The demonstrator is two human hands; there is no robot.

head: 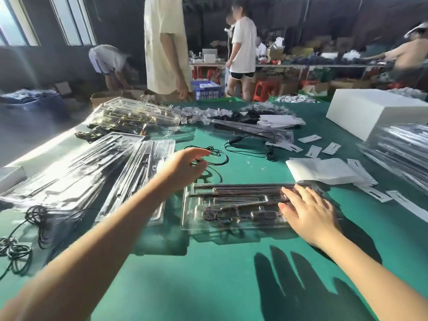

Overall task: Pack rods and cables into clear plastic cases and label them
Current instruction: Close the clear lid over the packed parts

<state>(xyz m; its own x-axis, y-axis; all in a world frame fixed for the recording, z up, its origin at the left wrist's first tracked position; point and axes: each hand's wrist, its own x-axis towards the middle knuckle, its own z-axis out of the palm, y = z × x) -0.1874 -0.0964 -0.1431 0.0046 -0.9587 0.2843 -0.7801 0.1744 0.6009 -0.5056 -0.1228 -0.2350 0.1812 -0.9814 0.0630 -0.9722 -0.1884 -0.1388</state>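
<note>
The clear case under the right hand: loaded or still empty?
Loaded. Metal rods and a coiled cable lie inside the clear case; right hand rests flat on it.
</note>
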